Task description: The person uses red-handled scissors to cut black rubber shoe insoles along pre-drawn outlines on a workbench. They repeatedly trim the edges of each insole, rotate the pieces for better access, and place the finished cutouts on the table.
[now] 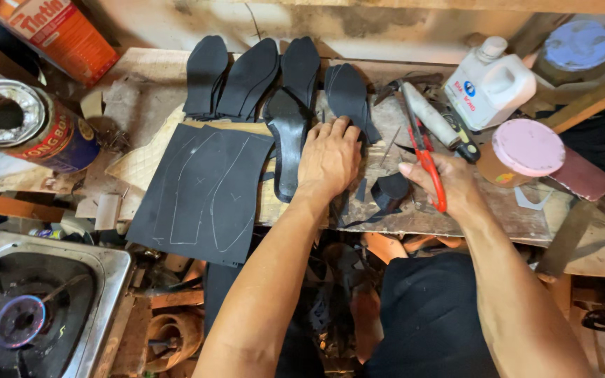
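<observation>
The glossy black shoe sole lies on the worn wooden table, its long axis running away from the person. The left hand rests flat and spread just right of the sole, fingertips on the dark cut pieces there, gripping nothing; it is the nearer hand. The right hand, farther right of the sole, is closed around red-handled scissors. Left of the sole lies a black sheet with chalked outlines.
</observation>
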The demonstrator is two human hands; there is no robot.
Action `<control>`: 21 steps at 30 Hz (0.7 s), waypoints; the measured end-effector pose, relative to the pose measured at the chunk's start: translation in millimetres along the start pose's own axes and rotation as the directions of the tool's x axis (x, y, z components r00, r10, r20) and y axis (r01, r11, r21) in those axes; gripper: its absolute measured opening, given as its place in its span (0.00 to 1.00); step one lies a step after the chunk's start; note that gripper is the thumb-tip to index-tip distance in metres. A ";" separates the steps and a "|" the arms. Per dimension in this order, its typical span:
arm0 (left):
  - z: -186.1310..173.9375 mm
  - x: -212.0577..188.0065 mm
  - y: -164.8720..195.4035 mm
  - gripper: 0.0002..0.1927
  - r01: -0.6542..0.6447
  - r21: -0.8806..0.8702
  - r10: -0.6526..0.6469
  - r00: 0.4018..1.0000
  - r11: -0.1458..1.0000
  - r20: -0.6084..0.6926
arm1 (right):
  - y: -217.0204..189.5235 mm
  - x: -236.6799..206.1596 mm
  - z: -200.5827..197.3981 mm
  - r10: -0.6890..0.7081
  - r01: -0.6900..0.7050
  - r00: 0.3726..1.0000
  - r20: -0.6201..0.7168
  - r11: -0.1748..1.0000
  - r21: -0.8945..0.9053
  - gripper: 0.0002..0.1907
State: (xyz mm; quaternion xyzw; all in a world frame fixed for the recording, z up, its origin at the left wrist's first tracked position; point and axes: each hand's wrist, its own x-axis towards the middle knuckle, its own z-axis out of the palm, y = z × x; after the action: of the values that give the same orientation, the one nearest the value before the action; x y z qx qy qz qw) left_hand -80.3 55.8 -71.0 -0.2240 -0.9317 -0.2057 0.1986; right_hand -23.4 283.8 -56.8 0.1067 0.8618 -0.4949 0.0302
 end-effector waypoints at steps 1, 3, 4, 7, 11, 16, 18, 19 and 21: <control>-0.3 -0.2 0.3 0.15 -0.002 0.002 0.002 1.000 1.000 0.010 | -1.1 0.1 0.6 -0.001 0.001 1.000 0.002 1.000 0.002 0.19; -0.6 0.5 0.7 0.14 -0.003 0.008 0.003 1.000 1.000 0.022 | -2.9 -0.1 0.0 -0.013 0.013 1.000 -0.007 1.000 -0.006 0.19; -0.6 1.1 1.2 0.15 -0.010 0.008 0.010 1.000 1.000 -0.004 | -3.7 -0.6 0.2 -0.020 0.019 1.000 -0.014 1.000 -0.015 0.18; -1.1 -1.3 1.1 0.15 -0.013 0.004 0.013 0.999 1.000 -0.033 | -5.7 -2.7 1.1 -0.046 0.046 0.999 -0.002 0.999 -0.028 0.18; -0.7 -1.8 0.1 0.14 -0.011 0.007 0.011 1.000 1.000 -0.029 | -9.5 -3.1 1.2 -0.038 0.039 0.999 0.012 0.997 -0.066 0.19; 0.5 -2.9 -1.9 0.13 -0.008 -0.001 0.008 0.999 1.000 -0.041 | -14.6 -2.5 6.5 -0.013 0.013 1.000 -0.003 0.997 -0.072 0.19; -0.1 -2.8 -2.3 0.14 -0.014 0.008 0.014 0.998 1.000 -0.060 | -17.5 -1.6 8.4 0.000 -0.001 1.000 -0.003 0.994 -0.112 0.19; -0.9 -4.2 -2.5 0.14 0.000 -0.003 0.000 1.000 1.000 -0.030 | -18.8 -1.5 8.2 0.008 -0.007 1.000 0.003 0.991 -0.131 0.20; -2.3 -3.6 -3.0 0.14 0.017 -0.017 -0.017 1.000 1.000 0.014 | -22.1 1.7 7.2 0.037 -0.034 0.999 0.013 0.981 -0.189 0.23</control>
State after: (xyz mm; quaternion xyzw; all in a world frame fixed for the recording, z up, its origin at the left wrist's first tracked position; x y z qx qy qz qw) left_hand -78.2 51.0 -71.7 -0.2192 -0.9330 -0.2141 0.1886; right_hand -30.2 267.1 -41.9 0.1145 0.9026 -0.4112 0.0560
